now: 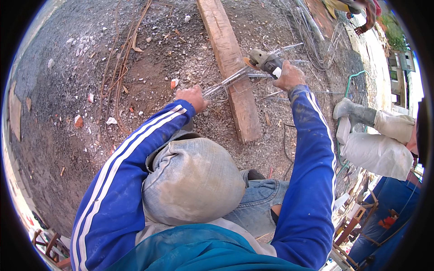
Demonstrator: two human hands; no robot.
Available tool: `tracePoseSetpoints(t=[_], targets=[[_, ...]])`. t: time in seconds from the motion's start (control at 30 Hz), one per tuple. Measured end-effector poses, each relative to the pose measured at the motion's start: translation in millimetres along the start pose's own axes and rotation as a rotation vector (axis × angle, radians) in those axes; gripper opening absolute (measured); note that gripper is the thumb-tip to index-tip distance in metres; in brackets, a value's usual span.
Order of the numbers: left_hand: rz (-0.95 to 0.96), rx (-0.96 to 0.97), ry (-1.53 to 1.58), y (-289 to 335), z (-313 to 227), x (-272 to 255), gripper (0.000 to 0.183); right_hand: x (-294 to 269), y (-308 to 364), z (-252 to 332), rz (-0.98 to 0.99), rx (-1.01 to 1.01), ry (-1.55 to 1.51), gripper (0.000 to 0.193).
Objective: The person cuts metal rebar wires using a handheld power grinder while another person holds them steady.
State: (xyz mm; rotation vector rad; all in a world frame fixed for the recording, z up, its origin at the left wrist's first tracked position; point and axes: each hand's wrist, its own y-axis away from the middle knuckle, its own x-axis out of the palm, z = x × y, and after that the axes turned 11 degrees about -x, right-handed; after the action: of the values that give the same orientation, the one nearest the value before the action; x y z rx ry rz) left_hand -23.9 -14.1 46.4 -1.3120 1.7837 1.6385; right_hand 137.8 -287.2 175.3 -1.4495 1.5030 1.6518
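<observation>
In my right hand point(289, 76) is an angle grinder point(267, 62), gripped round its dark body. Its orange-brown disc point(251, 64) sits against or just over a bundle of thin metal rods point(233, 79); contact is too small to make out. The rods lie across a long wooden beam point(233, 58) on the ground. My left hand point(193, 97) is closed round the near left end of the rods, left of the beam. Fingers of that hand are partly hidden by its back.
Long rusty rods point(120, 67) lie on the gravel at left, among broken brick pieces point(79, 121). More wire point(316, 54) is strewn at far right. A person in grey boots point(359, 113) stands at right beside a green hose point(350, 81); another person point(371, 16) bends at the far right.
</observation>
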Motion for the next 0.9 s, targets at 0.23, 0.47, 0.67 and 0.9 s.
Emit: tracePoseSetpoints(t=[0.23,0.47,0.67,0.9], targets=[[0.101,-0.022,0.022,1,-3,-22,0.070,7,19,-43,-0.197,0.281,-0.302,0.066],[-0.409,0.602,0.255,-23,-52,-50,0.070,41,93,-125,-0.452,0.507,-1.632,0.035],[-0.838,1.423,-0.120,-132,-165,-54,0.054,55,121,-119,-0.546,0.457,-1.987,0.034],[-0.706,1.123,-0.398,-129,-94,-115,0.061,73,162,-146,-0.592,0.514,-1.988,0.036]])
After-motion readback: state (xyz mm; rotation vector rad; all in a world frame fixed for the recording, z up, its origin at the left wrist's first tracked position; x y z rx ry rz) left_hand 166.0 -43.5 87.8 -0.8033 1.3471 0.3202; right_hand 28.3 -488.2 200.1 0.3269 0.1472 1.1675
